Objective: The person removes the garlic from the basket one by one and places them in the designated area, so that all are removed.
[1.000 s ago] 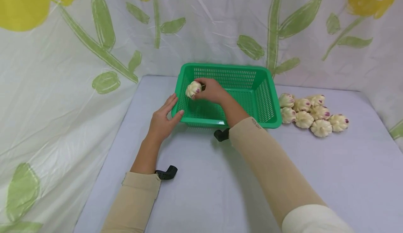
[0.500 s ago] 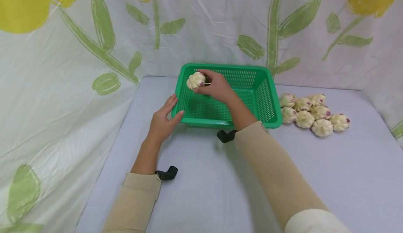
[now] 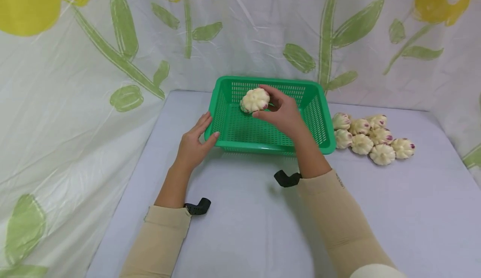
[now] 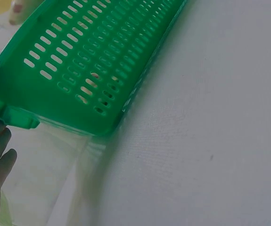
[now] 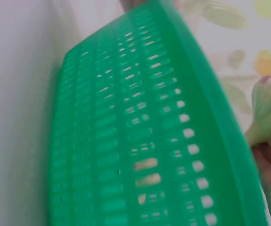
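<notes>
A green plastic basket point(image 3: 263, 147) with slotted walls stands at the back of the table. My left hand point(image 3: 193, 144) grips its left side near the front corner, thumb over the rim and fingers along the outside. My right hand point(image 3: 282, 113) pinches a cream garlic bulb point(image 3: 255, 99) with purple marks between thumb and fingers, raised over the basket. In the right wrist view this garlic bulb point(image 5: 267, 110) shows beyond the rim, its thin end downward. In the left wrist view only some fingers point(image 4: 3, 155) of my left hand appear, by the basket's edge.
Several garlic bulbs point(image 3: 362, 144) lie in a pile against the basket's right side. A white plastic sheet point(image 3: 255, 31) with yellow flowers and green leaves hangs behind and to the left. The white table point(image 3: 240, 228) extends in front, with both forearms over it.
The right hand has drawn the garlic bulb from the basket's left end toward its middle, raising it and turning its face to me. The left hand stays at the rim.
</notes>
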`<state>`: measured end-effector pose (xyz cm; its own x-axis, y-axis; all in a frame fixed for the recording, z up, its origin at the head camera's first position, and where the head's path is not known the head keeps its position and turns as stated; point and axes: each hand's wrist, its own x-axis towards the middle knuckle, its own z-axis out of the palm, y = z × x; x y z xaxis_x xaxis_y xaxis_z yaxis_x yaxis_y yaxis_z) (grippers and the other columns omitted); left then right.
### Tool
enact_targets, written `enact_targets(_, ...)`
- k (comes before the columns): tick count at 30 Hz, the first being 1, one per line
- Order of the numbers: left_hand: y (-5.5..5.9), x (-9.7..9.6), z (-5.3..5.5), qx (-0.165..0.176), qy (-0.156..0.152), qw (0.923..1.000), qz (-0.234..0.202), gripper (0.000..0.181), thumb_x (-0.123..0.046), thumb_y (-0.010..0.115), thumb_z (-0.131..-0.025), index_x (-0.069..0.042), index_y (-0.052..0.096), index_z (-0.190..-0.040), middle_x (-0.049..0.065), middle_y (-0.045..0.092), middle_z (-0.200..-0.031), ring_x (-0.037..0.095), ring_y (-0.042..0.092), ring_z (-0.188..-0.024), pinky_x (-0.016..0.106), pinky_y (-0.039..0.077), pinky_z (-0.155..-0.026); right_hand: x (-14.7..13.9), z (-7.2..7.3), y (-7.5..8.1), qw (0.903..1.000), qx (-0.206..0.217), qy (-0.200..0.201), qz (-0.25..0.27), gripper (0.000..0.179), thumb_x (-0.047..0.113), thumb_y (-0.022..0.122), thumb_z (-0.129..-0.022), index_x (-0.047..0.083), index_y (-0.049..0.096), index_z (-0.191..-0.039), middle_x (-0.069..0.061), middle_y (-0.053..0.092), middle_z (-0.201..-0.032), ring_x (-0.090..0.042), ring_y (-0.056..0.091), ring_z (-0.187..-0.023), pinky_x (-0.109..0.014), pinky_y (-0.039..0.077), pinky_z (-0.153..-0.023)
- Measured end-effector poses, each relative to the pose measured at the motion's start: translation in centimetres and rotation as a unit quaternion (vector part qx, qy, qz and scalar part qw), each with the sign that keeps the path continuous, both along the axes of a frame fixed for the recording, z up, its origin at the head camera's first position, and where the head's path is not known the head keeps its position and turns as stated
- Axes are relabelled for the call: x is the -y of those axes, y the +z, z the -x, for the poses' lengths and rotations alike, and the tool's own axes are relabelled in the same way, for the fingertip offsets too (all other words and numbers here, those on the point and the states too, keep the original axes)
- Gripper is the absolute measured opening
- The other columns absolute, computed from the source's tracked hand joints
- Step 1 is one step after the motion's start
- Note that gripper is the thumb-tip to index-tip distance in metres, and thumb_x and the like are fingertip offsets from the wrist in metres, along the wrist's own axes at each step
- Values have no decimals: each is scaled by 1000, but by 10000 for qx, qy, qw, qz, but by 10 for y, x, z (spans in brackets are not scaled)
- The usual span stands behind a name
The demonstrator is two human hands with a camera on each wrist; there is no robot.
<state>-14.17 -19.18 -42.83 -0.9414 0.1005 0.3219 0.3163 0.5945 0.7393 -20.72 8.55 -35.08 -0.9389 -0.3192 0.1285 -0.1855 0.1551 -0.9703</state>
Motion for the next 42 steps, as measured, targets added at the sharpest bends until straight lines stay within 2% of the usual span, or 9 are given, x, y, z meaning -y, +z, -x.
enact_targets(3,1,0,0,-21,-13,10000,-27,59,-36,62,-96,-8,47,-146,-4,38,-156,13,31,-147,40,33,-117,-15,-11,1,9993,-239,-164,228,71,11,82,-80,18,51,-144,-2,57,-140,-17,57,-124,-38,49,-104)
enact_targets(7,0,0,-1,-53,-27,10000,-16,59,-36,62,-96,-8,47,-146,-3,38,-156,15,32,-146,41,34,-117,-41,-23,2,9964,-619,-414,399,70,5,81,-80,14,52,-143,-7,57,-140,-16,56,-126,-28,50,-100)
enact_targets(14,0,0,-1,-43,-56,9999,-87,60,-36,62,-96,-7,46,-146,-1,39,-156,15,31,-147,43,34,-116,-99,-42,1,9892,-932,-983,563,70,-4,78,-79,11,52,-143,-8,58,-138,-13,57,-123,-17,49,-96)
enact_targets(20,1,-1,-2,1,-17,10000,-48,59,-36,61,-97,-7,47,-146,-2,38,-156,15,31,-147,42,34,-116,-154,-51,-5,9828,-817,-1557,562,71,-8,77,-78,10,53,-142,-5,57,-139,-11,56,-122,-11,47,-96)
enact_targets(24,-1,-1,-1,10,-21,10000,-40,60,-38,61,-97,-8,46,-147,-3,38,-156,13,31,-147,40,34,-117,-189,-59,-7,9772,-500,-2062,69,74,-4,79,-78,14,51,-144,0,58,-137,-7,56,-119,-7,46,-92)
enact_targets(28,-3,0,1,-63,-22,10000,-17,61,-40,61,-96,-10,46,-147,-4,38,-156,12,31,-147,40,34,-117,-222,-69,-10,9645,-159,-2582,-523,77,1,80,-79,17,48,-146,3,56,-137,-2,55,-118,-4,46,-89)
enact_targets(34,-3,0,2,-94,-4,9999,-46,61,-40,61,-96,-10,47,-147,-5,39,-156,12,31,-146,40,34,-117,-271,-90,-19,9345,575,-3118,-1615,80,16,78,-85,28,37,-152,10,47,-147,3,49,-123,0,44,-83)
enact_targets(39,-4,0,2,-151,5,9999,-56,60,-39,62,-96,-9,48,-146,-4,39,-155,12,32,-146,40,34,-116,-305,-106,-32,9142,1129,-3457,-1787,84,22,77,-85,31,30,-155,14,39,-153,5,44,-126,2,42,-79)
enact_targets(42,-4,0,2,-151,-18,9999,-39,61,-39,62,-96,-9,47,-146,-4,39,-155,12,32,-146,40,34,-117,-320,-114,-39,8981,1442,-3597,-2078,87,29,76,-86,34,24,-156,13,31,-159,3,40,-131,1,41,-84)
